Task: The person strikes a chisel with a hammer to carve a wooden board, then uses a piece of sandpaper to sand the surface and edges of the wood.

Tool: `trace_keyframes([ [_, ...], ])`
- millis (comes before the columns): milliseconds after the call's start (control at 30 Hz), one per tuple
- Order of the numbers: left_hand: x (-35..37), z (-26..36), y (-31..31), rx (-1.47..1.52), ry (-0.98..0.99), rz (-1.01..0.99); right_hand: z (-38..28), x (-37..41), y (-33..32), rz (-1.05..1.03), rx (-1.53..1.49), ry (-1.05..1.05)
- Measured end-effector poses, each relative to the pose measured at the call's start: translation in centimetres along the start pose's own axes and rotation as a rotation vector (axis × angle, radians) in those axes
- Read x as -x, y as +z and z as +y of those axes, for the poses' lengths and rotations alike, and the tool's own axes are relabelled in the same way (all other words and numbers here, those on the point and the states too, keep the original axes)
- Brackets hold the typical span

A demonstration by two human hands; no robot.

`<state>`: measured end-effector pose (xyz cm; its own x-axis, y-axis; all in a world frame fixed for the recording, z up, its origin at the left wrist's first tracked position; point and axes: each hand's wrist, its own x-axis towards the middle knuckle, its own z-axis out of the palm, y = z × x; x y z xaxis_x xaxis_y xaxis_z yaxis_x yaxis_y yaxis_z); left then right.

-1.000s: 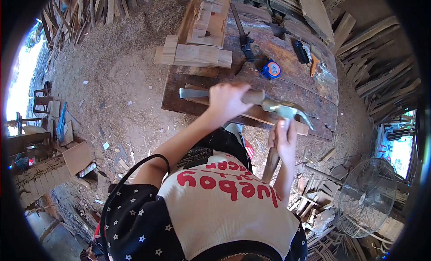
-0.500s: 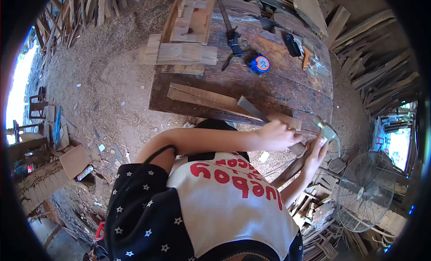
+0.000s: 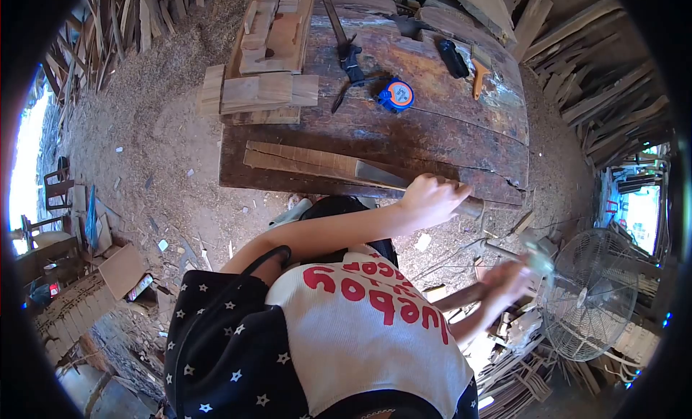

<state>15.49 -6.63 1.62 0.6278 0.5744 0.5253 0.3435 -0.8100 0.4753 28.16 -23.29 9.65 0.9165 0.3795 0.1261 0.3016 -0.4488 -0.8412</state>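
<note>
My left hand (image 3: 434, 201) is closed around a chisel (image 3: 378, 175), whose wide metal blade points left. The blade end rests on or just over a long wooden strip (image 3: 292, 159) lying along the near edge of the workbench. Past my fist, the butt of the chisel handle (image 3: 471, 206) sticks out to the right. Below and right of it, my right hand (image 3: 504, 281), smeared by motion, grips a hammer (image 3: 539, 260). The hammer head is blurred and apart from the chisel; its wooden handle runs back toward my body.
On the workbench (image 3: 447, 145) are a blue tape measure (image 3: 396, 95), a dark clamp-like tool (image 3: 349, 62), a black object (image 3: 453, 59) and an orange-handled brush (image 3: 478, 77). Wooden pieces (image 3: 270, 91) sit at its left end. A fan (image 3: 590, 296) stands at right; scraps litter the floor.
My right hand and the hammer have swung down and away from the chisel's handle end. The chisel now lies at a flatter angle in my left hand. The whole view has shifted slightly.
</note>
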Motion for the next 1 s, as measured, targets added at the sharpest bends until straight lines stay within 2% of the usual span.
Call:
trace_keyframes([
  [33,-0.2,0.2,-0.4,0.046,-0.072,-0.055,5.4,-1.3,0.1,-0.112,0.266,-0.644],
  [67,-0.1,0.2,-0.6,0.091,-0.143,-0.112,2.4,1.3,1.2,-0.600,-0.131,-0.125],
  [100,0.1,-1.1,-0.7,0.012,-0.212,-0.282,1.8,1.5,1.4,-0.613,-0.194,-0.073],
  [133,0.3,-1.8,-0.9,0.011,-0.213,-0.282,1.4,1.6,1.4,-0.629,-0.256,-0.019],
  [200,0.9,-2.6,-1.3,-0.026,-0.133,-0.168,0.9,0.3,0.6,-0.418,-0.305,-0.066],
  [233,0.9,-2.5,-1.5,-0.017,-0.131,-0.093,-0.3,0.1,0.6,-0.298,-0.448,-0.072],
  [267,0.8,-2.4,-2.0,-0.018,-0.131,-0.093,-1.8,0.0,0.4,-0.210,-0.526,-0.052],
  [333,0.6,-2.0,-2.9,0.010,-0.200,-0.164,-2.2,0.1,1.0,-0.164,-0.665,-0.025],
  [400,0.8,-1.9,-3.0,-0.012,-0.187,-0.130,4.0,-0.7,3.0,-0.106,-0.043,-0.443],
  [433,1.1,-1.9,-3.0,-0.031,-0.173,-0.102,1.9,1.4,4.2,-0.534,-0.174,-0.152],
  [467,1.3,-2.6,-3.1,-0.034,-0.167,-0.104,-0.6,3.4,5.2,-0.687,-0.394,0.084],
  [533,1.7,-4.3,-4.1,-0.078,-0.277,-0.185,-0.6,2.8,5.0,-0.701,-0.300,-0.004],
  [600,2.1,-4.0,-4.9,-0.092,-0.269,-0.212,0.6,0.4,3.7,-0.617,-0.322,-0.086],
  [667,2.1,-4.1,-4.9,-0.078,-0.253,-0.082,-1.9,0.2,4.1,-0.364,-0.559,-0.102],
  [733,2.3,-4.1,-4.7,-0.071,-0.242,-0.052,-2.2,0.9,5.3,-0.442,-0.784,-0.101],
  [800,2.6,-4.6,-4.6,-0.072,-0.231,-0.022,-0.9,2.2,6.0,-0.730,-0.165,-0.197],
  [833,3.0,-5.5,-4.8,-0.118,-0.271,-0.054,-1.2,3.3,6.9,-0.831,-0.316,-0.111],
  [867,3.2,-6.2,-5.1,-0.168,-0.312,-0.081,-0.6,2.6,6.7,-0.904,-0.262,-0.161],
  [933,3.4,-6.4,-6.3,-0.167,-0.320,-0.126,-1.0,1.0,5.7,-0.791,-0.157,-0.242],
  [1000,3.3,-6.0,-7.6,-0.149,-0.309,-0.054,-2.3,0.0,5.3,-0.561,-0.438,-0.165],
])
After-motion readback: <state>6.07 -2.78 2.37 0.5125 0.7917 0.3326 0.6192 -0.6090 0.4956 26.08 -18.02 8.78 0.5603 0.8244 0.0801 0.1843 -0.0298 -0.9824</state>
